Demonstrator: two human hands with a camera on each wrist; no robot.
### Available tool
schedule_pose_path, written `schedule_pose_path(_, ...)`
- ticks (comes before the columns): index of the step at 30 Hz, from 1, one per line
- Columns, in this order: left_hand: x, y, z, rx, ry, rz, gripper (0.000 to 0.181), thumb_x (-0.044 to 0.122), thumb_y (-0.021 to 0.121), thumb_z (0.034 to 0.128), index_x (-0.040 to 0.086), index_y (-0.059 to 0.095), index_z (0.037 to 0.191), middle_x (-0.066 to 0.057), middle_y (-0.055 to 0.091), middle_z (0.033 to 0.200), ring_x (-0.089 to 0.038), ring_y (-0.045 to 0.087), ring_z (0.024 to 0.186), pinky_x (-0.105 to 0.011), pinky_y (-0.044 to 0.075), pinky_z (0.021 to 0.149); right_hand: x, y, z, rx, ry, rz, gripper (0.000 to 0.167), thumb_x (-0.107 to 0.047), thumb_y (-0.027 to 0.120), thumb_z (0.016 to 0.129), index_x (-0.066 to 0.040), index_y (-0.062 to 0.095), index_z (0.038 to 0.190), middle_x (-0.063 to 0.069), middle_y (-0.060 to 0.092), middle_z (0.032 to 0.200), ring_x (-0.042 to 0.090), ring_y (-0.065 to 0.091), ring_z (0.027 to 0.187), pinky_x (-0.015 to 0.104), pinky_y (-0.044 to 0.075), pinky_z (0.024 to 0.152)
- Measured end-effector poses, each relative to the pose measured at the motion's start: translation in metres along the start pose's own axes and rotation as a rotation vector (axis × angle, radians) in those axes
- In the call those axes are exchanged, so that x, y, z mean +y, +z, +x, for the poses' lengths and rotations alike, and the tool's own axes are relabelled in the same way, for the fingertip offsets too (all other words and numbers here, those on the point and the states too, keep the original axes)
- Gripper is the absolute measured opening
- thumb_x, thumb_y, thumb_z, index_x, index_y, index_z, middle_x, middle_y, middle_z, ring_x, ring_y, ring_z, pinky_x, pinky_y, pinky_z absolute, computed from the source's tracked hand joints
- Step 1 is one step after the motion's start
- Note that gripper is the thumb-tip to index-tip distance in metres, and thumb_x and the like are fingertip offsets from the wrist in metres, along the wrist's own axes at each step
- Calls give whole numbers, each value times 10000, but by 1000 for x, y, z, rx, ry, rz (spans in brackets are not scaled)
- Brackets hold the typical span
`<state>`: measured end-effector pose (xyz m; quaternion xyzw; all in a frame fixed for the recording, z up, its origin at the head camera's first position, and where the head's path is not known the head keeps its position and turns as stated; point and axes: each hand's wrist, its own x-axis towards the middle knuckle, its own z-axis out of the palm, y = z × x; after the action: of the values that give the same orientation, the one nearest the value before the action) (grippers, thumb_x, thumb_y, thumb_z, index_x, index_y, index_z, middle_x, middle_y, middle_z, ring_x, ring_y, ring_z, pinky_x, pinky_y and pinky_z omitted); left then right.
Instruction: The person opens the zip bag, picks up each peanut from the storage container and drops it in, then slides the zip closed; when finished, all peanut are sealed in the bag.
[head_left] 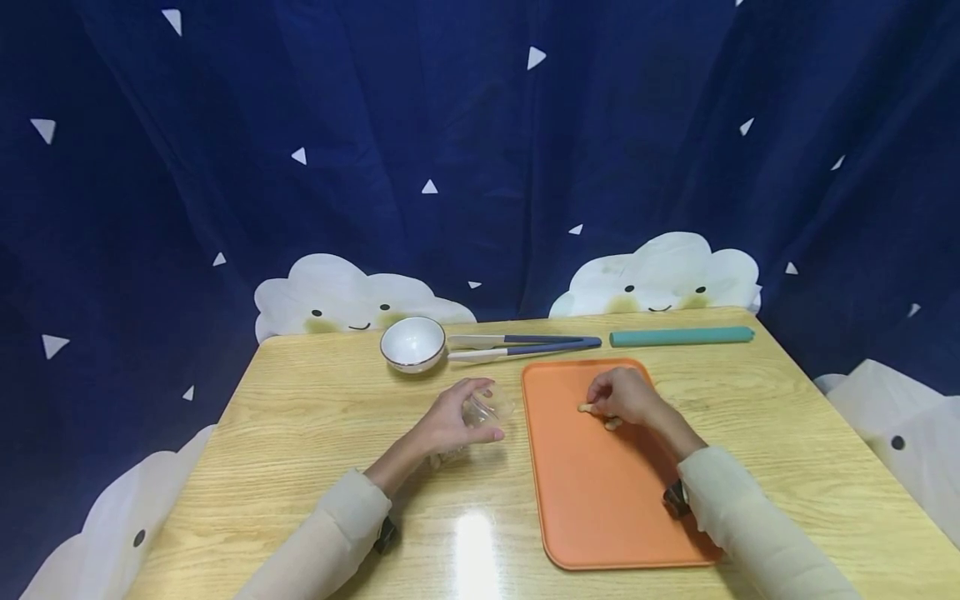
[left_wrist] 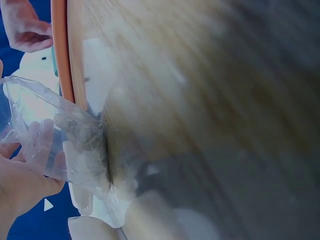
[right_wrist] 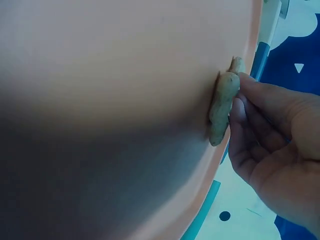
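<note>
My left hand (head_left: 448, 423) holds a clear plastic bag (head_left: 482, 408) left of the orange tray (head_left: 592, 508), with thumb and fingers spread around its upper part. In the left wrist view, lumpy peanuts (left_wrist: 82, 132) show through the lower part of the bag, which is at the tabletop. Over the tray's far half, my right hand (head_left: 628, 397) pinches one peanut (head_left: 585, 408) between thumb and fingertips, low at the surface. Just beside it a second peanut (right_wrist: 224, 107) lies on the tray, nearer to the right wrist camera.
Along the back of the wooden table (head_left: 300, 417) stand a white bowl (head_left: 412, 343), tongs (head_left: 525, 345) with blue handles and pale tips, and a teal rod (head_left: 681, 336). A dark blue curtain (head_left: 480, 125) with white triangles and clouds hangs behind.
</note>
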<state>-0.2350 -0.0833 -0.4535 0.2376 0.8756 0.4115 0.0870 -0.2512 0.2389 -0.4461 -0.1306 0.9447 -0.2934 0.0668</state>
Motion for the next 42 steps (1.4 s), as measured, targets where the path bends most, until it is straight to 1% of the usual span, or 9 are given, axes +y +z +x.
schedule_pose_path(6,2,-1,-1,-2,-2,3,855,433,793,709,156,416,1425,-31,467,1433,-324,430,1321,-540,371,1071,-3,2,0,-27,16,46,50,-33,732,787,-55,688,777,51,662,670,128,569,536,254,500,484)
schedule_pose_path(11,1,0,-1,-2,-7,3,863,447,792,704,152,417,1423,-30,465,1436,-310,419,1333,-534,363,1080,-5,2,0,-37,29,62,44,-55,728,801,-53,692,776,72,656,660,137,574,503,244,508,451)
schedule_pose_path(18,0,0,-1,7,-4,2,861,442,793,704,153,418,1423,-31,459,1443,-315,420,1331,-535,363,1080,-12,0,3,-2,-45,-2,39,-125,709,835,-109,699,801,21,652,667,98,528,564,247,476,582)
schedule_pose_path(25,0,0,-1,7,1,3,862,438,793,705,146,418,1423,-34,462,1440,-318,430,1322,-527,368,1078,-29,0,5,-40,-23,141,67,-134,641,896,-104,694,924,116,676,814,172,535,565,288,485,521)
schedule_pose_path(30,0,0,-1,6,-5,0,866,445,794,705,147,415,1425,-35,460,1442,-319,427,1325,-526,366,1081,-43,3,7,1,-132,144,86,-179,631,909,-130,696,934,29,700,913,109,586,779,254,497,676)
schedule_pose_path(32,0,0,-1,6,-7,-2,867,447,795,704,149,415,1425,-35,459,1443,-320,429,1323,-525,369,1079,-49,6,8,15,-155,177,81,-177,638,905,-130,698,933,19,704,923,106,613,824,242,512,720)
schedule_pose_path(36,0,0,0,10,-1,-11,865,440,799,702,146,419,1421,-38,464,1438,-322,437,1314,-521,376,1073,-63,13,10,22,-186,301,87,-139,664,881,-73,698,926,59,709,917,119,652,824,252,552,734)
schedule_pose_path(38,0,0,0,12,4,-12,861,433,801,704,142,421,1419,-43,475,1428,-321,442,1310,-517,380,1072,-70,16,11,18,-200,363,92,-118,673,871,-43,693,921,83,705,903,137,665,807,299,576,728)
schedule_pose_path(42,0,0,-1,10,10,-10,857,424,800,709,131,418,1419,-53,505,1393,-320,456,1296,-512,387,1067,-82,25,15,24,-241,380,91,-119,677,866,-37,694,900,79,699,872,102,647,769,283,572,708)
